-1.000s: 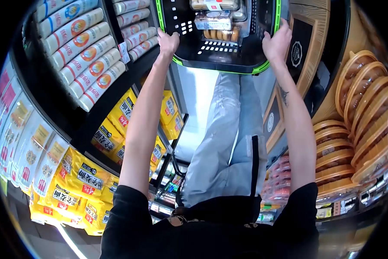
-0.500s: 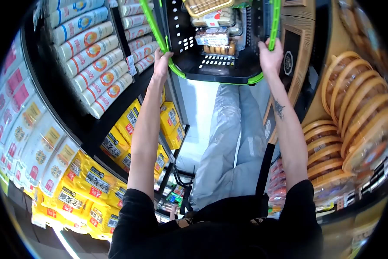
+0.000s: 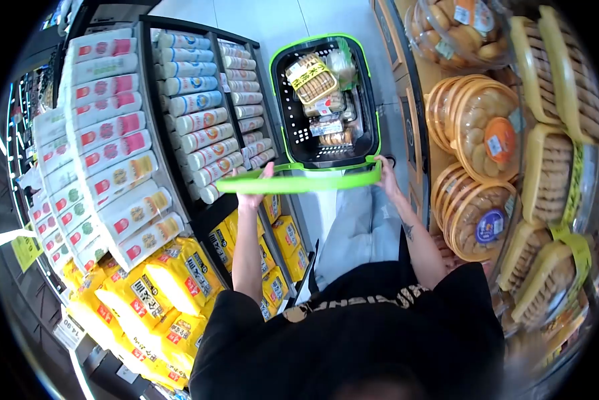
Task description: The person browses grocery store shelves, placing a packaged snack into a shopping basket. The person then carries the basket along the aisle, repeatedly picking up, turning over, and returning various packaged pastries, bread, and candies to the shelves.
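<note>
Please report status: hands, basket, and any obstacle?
Left hand at handle, grip partly hidden; right hand at its right end. Basket holds food packs. Shelf close on basket's left.

Left hand (image 3: pixel 251 197), right hand (image 3: pixel 386 177) on a green handle (image 3: pixel 313 185) — food packs (image 3: pixel 313 79) in the basket (image 3: pixel 365 110)

Arms (image 3: pixel 247 250) extended forward, left grip (image 3: pixel 249 200) partly hidden, right grip (image 3: pixel 387 179) apart

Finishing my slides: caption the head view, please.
Left hand and right hand on the green handle of a basket holding packaged food.
</note>
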A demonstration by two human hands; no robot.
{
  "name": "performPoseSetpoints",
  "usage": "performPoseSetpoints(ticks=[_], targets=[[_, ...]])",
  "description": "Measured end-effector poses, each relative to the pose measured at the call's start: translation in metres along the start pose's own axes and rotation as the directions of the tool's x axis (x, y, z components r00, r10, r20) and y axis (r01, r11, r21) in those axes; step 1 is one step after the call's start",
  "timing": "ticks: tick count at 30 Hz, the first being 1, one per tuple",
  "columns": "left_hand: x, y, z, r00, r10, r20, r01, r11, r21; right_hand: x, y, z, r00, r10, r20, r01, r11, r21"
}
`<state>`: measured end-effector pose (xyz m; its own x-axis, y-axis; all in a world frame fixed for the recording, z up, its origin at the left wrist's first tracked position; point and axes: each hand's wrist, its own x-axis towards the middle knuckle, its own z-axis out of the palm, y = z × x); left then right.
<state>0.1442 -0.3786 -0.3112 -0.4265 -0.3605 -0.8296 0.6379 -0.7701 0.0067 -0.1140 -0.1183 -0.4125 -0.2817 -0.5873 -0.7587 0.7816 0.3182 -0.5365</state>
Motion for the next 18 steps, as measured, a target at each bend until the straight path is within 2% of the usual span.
performPoseSetpoints(ticks=[1,2,4,5,6,8,9,11,15,18], targets=[[-0.008,0.009,-0.007,0.998,0.065,0.023,-0.065,0.998,-0.013,-0.015,-0.008,0.000,0.997,0.066,0.043,-0.073,0.983,0.170],[-0.025,0.011,-0.004,0.994,-0.067,0.085,0.073,0.995,-0.065,-0.032,-0.019,0.003,0.987,0.128,0.099,-0.154,0.931,0.331],[-0.035,0.035,-0.038,0.946,-0.281,0.163,0.316,0.912,-0.263,-0.050,-0.022,0.012,0.985,0.107,0.136,-0.159,0.868,0.470],[-0.049,0.034,-0.039,0.933,-0.318,0.166,0.340,0.932,-0.126,-0.061,-0.027,0.019,0.992,0.106,0.067,-0.125,0.879,0.461],[-0.064,0.030,-0.038,0.972,-0.233,-0.030,0.230,0.970,-0.071,-0.078,-0.038,0.030,0.977,0.175,-0.119,-0.099,0.874,0.476],[-0.084,0.019,-0.039,0.927,-0.363,-0.101,0.350,0.928,-0.126,-0.088,-0.044,0.019,0.939,0.344,0.019,-0.216,0.545,0.810],[-0.098,0.008,-0.036,0.915,-0.377,-0.142,0.356,0.922,-0.155,-0.098,-0.046,0.018,0.927,0.376,-0.014,-0.215,0.562,0.799],[-0.106,0.002,-0.048,0.891,-0.421,-0.173,0.411,0.907,-0.090,-0.135,-0.072,0.030,0.896,0.435,-0.092,-0.209,0.594,0.777],[-0.111,-0.009,-0.055,0.902,-0.388,-0.192,0.404,0.913,0.052,-0.137,-0.048,0.011,0.876,0.437,0.204,-0.440,0.549,0.711],[-0.107,-0.022,-0.048,0.934,-0.299,-0.193,0.341,0.907,0.247,-0.135,-0.059,0.006,0.922,0.348,0.167,-0.378,0.722,0.580]])
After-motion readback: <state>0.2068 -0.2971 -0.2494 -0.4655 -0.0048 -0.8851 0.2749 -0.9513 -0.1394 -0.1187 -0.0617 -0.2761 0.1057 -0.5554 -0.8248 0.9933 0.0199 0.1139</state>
